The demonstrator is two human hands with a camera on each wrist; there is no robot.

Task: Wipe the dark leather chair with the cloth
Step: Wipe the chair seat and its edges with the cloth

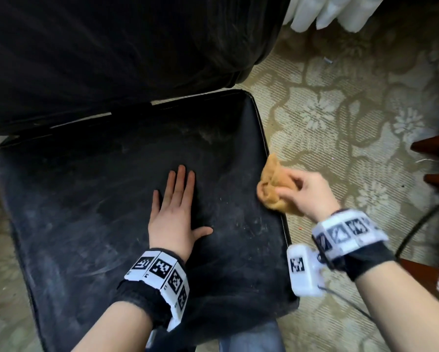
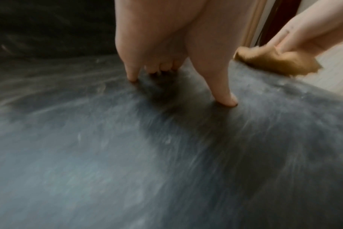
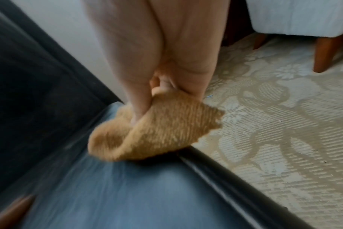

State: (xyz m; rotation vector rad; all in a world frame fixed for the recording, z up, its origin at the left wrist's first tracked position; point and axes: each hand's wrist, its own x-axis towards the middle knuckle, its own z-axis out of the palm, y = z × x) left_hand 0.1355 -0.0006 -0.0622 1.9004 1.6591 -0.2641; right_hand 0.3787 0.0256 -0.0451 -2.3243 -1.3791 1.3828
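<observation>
The dark leather chair seat (image 1: 91, 199) fills the lower left of the head view, dusty and streaked, with its black backrest (image 1: 111, 47) behind. My left hand (image 1: 175, 201) lies flat on the middle of the seat, fingers straight and pressing down (image 2: 225, 100). My right hand (image 1: 302, 191) grips a bunched orange-tan cloth (image 1: 276, 189) at the seat's right edge. In the right wrist view the cloth (image 3: 157, 131) hangs half over the black edge piping (image 3: 235, 186).
A beige floral carpet (image 1: 340, 110) covers the floor to the right. A white upholstered seat with wooden legs (image 3: 323, 54) stands beyond it. White radiator fins (image 1: 340, 13) are at the top right, dark wooden furniture parts (image 1: 437, 146) and a black cable (image 1: 416, 229) at the right edge.
</observation>
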